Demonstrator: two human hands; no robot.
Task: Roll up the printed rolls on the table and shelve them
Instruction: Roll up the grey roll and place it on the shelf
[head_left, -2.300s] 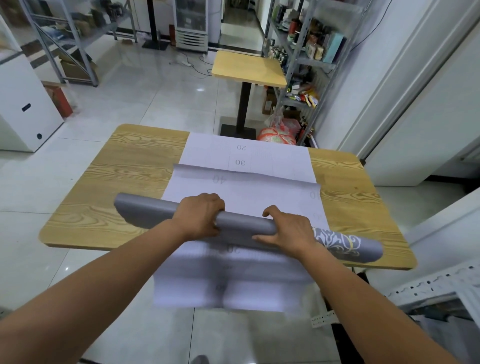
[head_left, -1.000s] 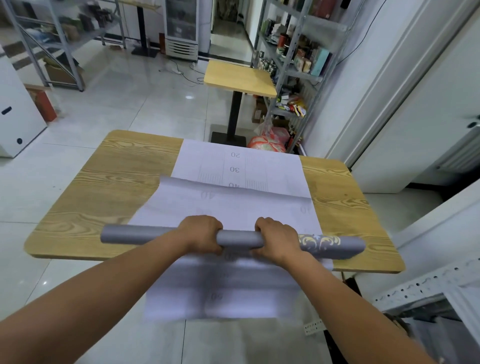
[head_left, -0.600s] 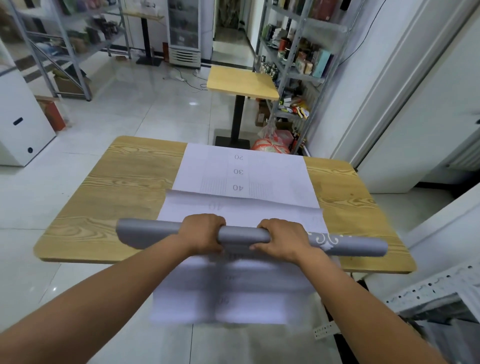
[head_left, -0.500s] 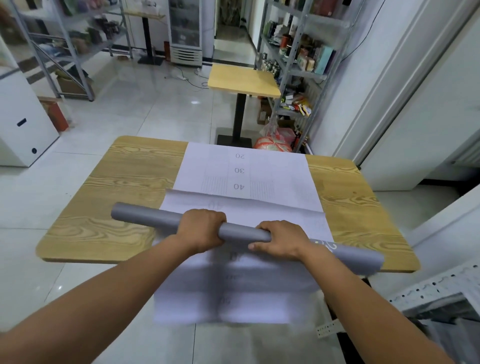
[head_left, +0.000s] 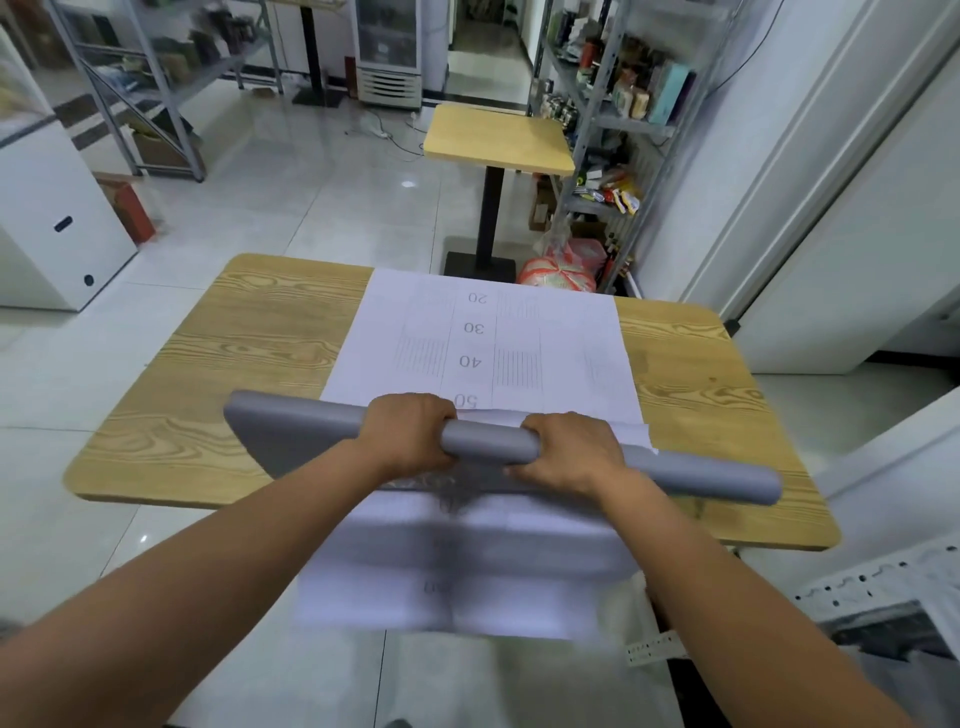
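1. Two hands grip one grey printed roll (head_left: 488, 441) across the near edge of the wooden surface (head_left: 249, 332). The left hand (head_left: 410, 436) and right hand (head_left: 566, 452) sit close together at its middle, fingers (head_left: 423, 410) curled over the top and wrapped round it.
2. The roll looks light and soft, a thin sheet with no stiff core that I can see. Its left end flares wide and loose while the right end is tight, so I judge it will sag or telescope unless held evenly. A hold further apart, nearer both ends, would suit it better.
3. Under it lies a white sheet (head_left: 519, 338) printed with numbers, running up the surface and hanging off the near edge. It looks slick enough to slide or get drawn into the roll.
4. A metal shelf rack (head_left: 613, 130) stands beyond the surface to the right, a small yellow table (head_left: 498, 140) just beside it, and a white cabinet (head_left: 52, 218) at the left. That table narrows the way to the rack.
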